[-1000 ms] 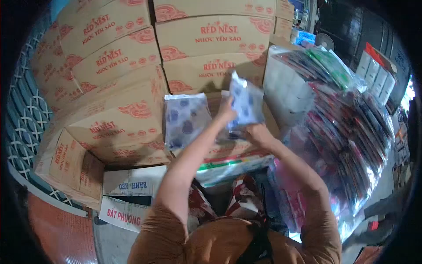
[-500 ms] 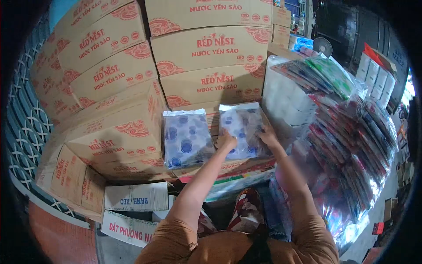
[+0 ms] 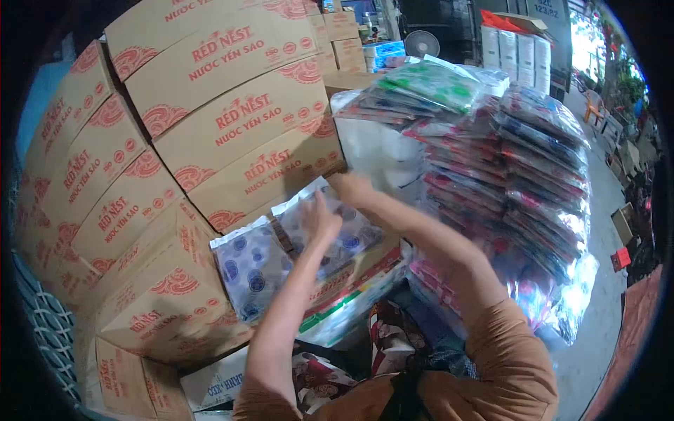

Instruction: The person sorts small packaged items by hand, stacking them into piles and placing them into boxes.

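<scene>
Two clear packages with blue round patterns lie side by side on a carton: the left package (image 3: 254, 270) and the right package (image 3: 354, 237). My left hand (image 3: 323, 223) rests on the right package near its upper left part, fingers apart with the index finger pointing up toward the white top strip. At that package's top right corner is my right hand (image 3: 351, 189), blurred by motion, so its fingers and anything in them cannot be made out.
Stacked Red Nest cartons (image 3: 239, 116) rise behind and to the left. On the right stands a tall pile of plastic-wrapped packages (image 3: 540, 175), with a green-patterned package (image 3: 432, 84) on top. A fan (image 3: 422, 44) and white rolls (image 3: 516, 56) are farther back.
The view has turned to the right, so the cartons and packages appear tilted and farther left. My hands have moved up the right package toward its top edge.
</scene>
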The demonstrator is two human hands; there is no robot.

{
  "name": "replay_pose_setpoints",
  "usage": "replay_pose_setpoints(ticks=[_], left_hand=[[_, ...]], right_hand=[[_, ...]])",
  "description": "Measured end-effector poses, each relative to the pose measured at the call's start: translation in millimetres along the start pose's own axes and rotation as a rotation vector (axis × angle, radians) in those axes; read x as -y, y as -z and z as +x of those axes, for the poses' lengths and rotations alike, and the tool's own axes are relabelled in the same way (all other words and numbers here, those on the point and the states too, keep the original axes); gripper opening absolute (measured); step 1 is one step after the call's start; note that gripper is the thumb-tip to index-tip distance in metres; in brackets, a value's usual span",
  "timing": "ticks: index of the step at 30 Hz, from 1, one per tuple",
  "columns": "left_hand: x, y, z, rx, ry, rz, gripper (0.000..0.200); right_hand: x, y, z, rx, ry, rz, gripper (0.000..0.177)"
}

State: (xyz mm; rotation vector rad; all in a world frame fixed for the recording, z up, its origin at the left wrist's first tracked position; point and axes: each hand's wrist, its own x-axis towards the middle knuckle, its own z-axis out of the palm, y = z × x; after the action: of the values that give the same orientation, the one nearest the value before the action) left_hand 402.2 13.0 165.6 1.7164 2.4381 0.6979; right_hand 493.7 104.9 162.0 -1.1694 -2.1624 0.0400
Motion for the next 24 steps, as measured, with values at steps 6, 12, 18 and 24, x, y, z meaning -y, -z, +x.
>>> replay_pose_setpoints(ticks=[6, 12, 18, 24], left_hand=[[-87, 70, 46, 0.010, -0.398, -0.360, 0.066], [-130, 103, 17, 0.109, -0.557, -0.623, 0.063], [-133, 101, -7, 0.325, -0.479, -0.615, 0.067], [-120, 89, 17, 0.643, -0.384, -0.871, 0.066]], right_hand=[[2, 188, 42, 0.015, 0.099, -0.426, 0.020], [-85, 238, 37, -0.316, -0.019, -0.668, 0.021], [-103, 245, 14, -0.202, -0.223, -0.603, 0.022], [-82, 269, 14, -0.283, -0.330, -0.526, 0.020]])
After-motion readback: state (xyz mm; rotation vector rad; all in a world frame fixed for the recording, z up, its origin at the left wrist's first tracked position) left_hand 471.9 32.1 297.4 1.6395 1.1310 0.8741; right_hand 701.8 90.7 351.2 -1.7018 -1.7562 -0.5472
